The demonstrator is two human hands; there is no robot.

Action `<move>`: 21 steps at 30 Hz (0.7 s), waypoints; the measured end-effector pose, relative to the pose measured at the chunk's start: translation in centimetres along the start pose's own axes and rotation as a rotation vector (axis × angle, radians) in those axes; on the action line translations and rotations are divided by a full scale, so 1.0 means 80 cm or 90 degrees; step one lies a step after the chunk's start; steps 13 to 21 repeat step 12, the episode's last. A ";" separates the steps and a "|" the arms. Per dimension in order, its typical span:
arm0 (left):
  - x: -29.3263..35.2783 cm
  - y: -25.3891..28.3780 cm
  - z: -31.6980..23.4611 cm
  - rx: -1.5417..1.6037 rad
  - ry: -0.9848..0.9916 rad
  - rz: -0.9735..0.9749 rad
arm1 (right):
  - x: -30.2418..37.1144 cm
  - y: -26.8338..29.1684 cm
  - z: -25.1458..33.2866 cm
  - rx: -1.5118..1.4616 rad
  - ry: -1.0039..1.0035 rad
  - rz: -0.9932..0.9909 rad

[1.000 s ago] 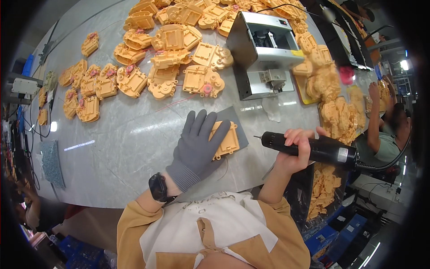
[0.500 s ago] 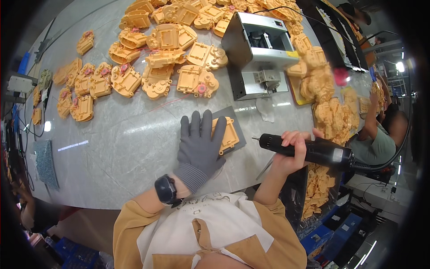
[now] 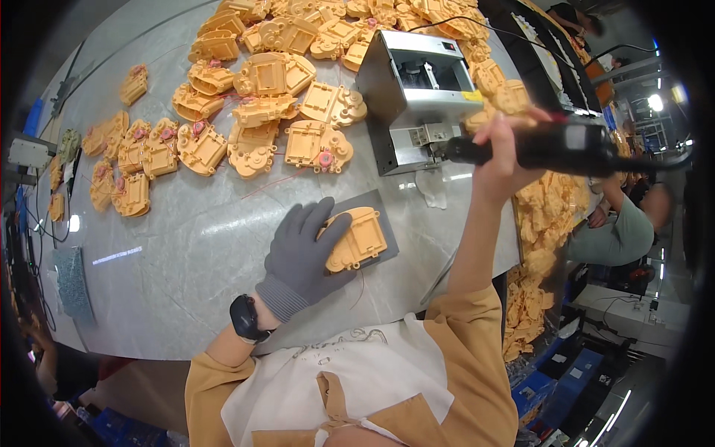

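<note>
My left hand [image 3: 302, 257], in a grey glove, grips the left side of a yellow-orange plastic housing [image 3: 365, 237], thumb and fingers around its edge. The housing rests on a dark square pad [image 3: 389, 216], its open rectangular compartment facing up, and a thin red wire trails from its near side. Bare and raised to the right, my right hand [image 3: 505, 149] is closed around a black electric screwdriver [image 3: 562, 147]. Its front end points left at the lower front of a black and silver screw feeder [image 3: 428, 89]; the tip is blurred and I cannot make it out there.
Several similar housings [image 3: 257, 115] lie across the grey table [image 3: 186, 276], some with red wires. More are heaped at the back and along the right side [image 3: 551, 208]. A bag of small parts [image 3: 73, 283] lies at left. Another person [image 3: 614, 231] sits at right.
My right hand has lifted the screwdriver up and away from the pad to the screw feeder. My left hand has shifted left, and more of the housing now shows.
</note>
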State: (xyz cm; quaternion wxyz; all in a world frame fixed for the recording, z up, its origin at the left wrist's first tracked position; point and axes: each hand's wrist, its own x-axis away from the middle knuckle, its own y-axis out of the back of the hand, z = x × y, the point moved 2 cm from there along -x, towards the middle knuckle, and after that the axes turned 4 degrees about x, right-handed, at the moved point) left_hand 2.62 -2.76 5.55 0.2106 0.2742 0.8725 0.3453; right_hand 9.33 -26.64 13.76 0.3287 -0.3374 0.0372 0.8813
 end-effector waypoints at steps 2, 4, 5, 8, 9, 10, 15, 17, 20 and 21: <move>0.003 -0.007 0.015 0.036 -0.016 -0.031 | 0.000 -0.009 -0.009 0.016 -0.030 0.023; 0.007 -0.015 0.029 0.106 -0.006 -0.063 | 0.005 -0.005 -0.011 0.018 -0.045 0.051; 0.008 -0.018 0.034 0.140 -0.002 -0.085 | 0.009 0.001 -0.006 0.025 -0.065 0.077; 0.013 -0.019 0.040 0.135 0.001 -0.095 | 0.061 0.020 0.038 -0.113 -0.112 0.118; 0.015 -0.021 0.042 0.137 0.002 -0.105 | 0.080 0.023 0.055 -0.190 -0.109 0.136; 0.017 -0.024 0.044 0.143 0.004 -0.106 | 0.098 0.024 0.065 -0.195 -0.107 0.178; 0.018 -0.026 0.047 0.154 0.027 -0.075 | 0.124 0.021 0.074 -0.159 -0.112 0.200; 0.018 -0.026 0.047 0.154 0.027 -0.075 | 0.124 0.021 0.074 -0.159 -0.112 0.200; 0.018 -0.026 0.047 0.154 0.027 -0.075 | 0.124 0.021 0.074 -0.159 -0.112 0.200; 0.018 -0.026 0.047 0.154 0.027 -0.075 | 0.124 0.021 0.074 -0.159 -0.112 0.200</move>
